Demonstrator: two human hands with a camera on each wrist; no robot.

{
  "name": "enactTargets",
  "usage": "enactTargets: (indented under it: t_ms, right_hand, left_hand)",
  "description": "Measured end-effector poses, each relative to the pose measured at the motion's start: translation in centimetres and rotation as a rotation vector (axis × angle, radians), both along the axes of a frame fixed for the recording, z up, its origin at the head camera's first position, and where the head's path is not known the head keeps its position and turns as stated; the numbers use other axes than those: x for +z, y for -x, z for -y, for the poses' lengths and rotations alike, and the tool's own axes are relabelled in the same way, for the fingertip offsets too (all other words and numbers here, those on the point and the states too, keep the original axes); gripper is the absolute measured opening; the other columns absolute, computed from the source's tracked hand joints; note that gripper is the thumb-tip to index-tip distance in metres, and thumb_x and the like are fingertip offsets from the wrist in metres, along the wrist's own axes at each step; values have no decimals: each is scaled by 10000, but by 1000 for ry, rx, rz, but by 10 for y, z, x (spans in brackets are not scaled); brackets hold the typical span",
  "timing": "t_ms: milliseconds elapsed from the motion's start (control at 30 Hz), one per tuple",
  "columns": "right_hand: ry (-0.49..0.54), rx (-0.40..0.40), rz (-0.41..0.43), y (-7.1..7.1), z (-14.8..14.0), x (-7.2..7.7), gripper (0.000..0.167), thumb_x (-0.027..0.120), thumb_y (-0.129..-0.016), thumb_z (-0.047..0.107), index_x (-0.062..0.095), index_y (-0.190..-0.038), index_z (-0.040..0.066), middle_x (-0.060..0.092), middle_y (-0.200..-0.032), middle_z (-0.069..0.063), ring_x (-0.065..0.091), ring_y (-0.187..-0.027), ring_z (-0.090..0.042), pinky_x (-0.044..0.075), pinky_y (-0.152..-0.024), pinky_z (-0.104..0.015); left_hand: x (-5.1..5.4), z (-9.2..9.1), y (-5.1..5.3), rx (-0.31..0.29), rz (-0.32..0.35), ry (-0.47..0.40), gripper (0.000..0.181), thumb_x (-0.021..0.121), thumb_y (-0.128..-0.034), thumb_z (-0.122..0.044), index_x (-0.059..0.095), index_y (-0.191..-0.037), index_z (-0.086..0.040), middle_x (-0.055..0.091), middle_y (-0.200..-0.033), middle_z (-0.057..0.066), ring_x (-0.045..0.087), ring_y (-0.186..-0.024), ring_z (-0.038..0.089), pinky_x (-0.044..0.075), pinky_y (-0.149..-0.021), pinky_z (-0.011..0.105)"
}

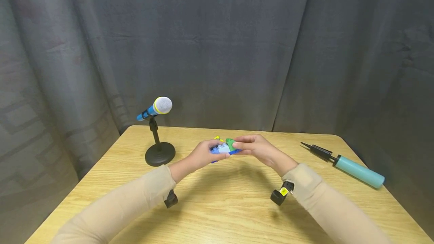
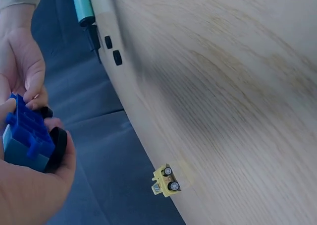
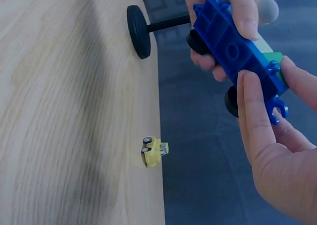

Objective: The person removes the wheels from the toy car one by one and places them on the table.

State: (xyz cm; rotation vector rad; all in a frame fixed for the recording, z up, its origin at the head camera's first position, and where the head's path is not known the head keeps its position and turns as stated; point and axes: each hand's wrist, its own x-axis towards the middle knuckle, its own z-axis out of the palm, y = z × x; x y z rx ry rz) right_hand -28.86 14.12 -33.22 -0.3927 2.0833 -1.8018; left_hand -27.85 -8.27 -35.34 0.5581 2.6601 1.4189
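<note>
Between both hands, above the table, is a toy block vehicle (image 3: 237, 51) with a blue ribbed base, black wheels (image 3: 232, 102) and a hook-like blue end. Light blue, white and green blocks (image 1: 230, 144) sit on its base. My left hand (image 1: 202, 153) grips the light blue end, thumb on one side and fingers on the other. At the green end, my right hand (image 1: 260, 150) pinches the vehicle, with two fingertips against the underside in the right wrist view. Behind the hands a small yellow toy vehicle (image 2: 166, 180) rests near the table's far edge.
A blue microphone (image 1: 149, 112) with a white head stands on a round black base (image 1: 160, 154) at left. At right lies a teal hand pump (image 1: 359, 171) with a black nozzle. Two small black pieces (image 2: 117, 57) lie near the table edge. Grey curtains (image 1: 210, 48) hang behind.
</note>
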Motion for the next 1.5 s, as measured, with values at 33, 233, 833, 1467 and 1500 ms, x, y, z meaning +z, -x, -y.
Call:
enactTargets:
  t_ms: [33,233,833,1467,1500]
  right_hand:
    - [8,-2,-2,0,0,0,528,672,-917,175,495,-1319,-117,633,-1202,-172,679,-953,-126,524,-947,-313]
    - [44,-44,-15,2,-5,1,529,664,-927,179,480,-1347,-86,591,-1253,-169,670,-972,-124,509,-971,-311]
    - [174,-161,8,-2,3,-15,549,644,-925,86,398,-1384,-87,542,-1178,-88,613,-975,-83,520,-933,-248]
    - [-26,-220,-77,-21,18,-27,527,754,-844,200,534,-1294,36,515,-1362,-134,631,-1114,-228,341,-1099,-530]
    - [-24,-217,-79,-21,19,-27,523,754,-844,185,532,-1292,31,514,-1363,-137,646,-1095,-217,331,-1106,-538]
  left_hand:
    - [0,1,0,11,22,-28,525,758,-837,-356,628,-1257,-69,650,-1130,92,587,-900,169,514,-735,275]
    - [0,7,-3,73,149,-262,544,737,-864,-316,577,-1324,-73,629,-1251,113,622,-1066,197,517,-941,385]
    - [-15,-4,-17,83,406,-656,429,652,-936,-181,540,-1271,62,621,-1255,231,638,-1145,282,449,-1044,396]
    - [-17,-31,-19,264,454,-904,502,662,-927,-166,477,-1328,71,592,-1277,222,693,-970,147,527,-923,262]
    - [-17,-31,-19,267,456,-901,505,658,-930,-167,469,-1333,70,573,-1299,231,689,-985,153,526,-925,258]
